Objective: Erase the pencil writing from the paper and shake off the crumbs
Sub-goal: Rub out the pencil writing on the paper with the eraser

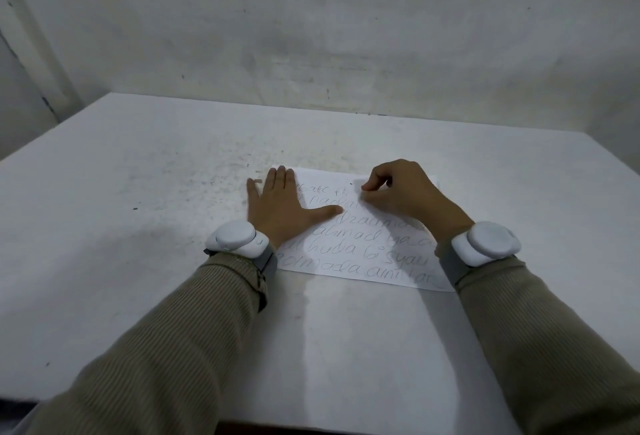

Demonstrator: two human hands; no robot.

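A white sheet of paper point(360, 254) with several lines of pencil writing lies flat on the white table point(138, 261). My left hand point(280, 207) presses flat on the paper's left edge, fingers straight and thumb spread toward the middle. My right hand point(401, 193) hovers at the upper right part of the sheet, fingers curled and pinching something small against the paper; the eraser itself is hidden by the fingers. The top lines of writing look fainter than the lower ones.
Dark crumbs and specks point(207, 188) are scattered on the table left of and behind the paper. A grey wall point(311, 36) stands close behind the table's far edge. White devices are strapped to both wrists.
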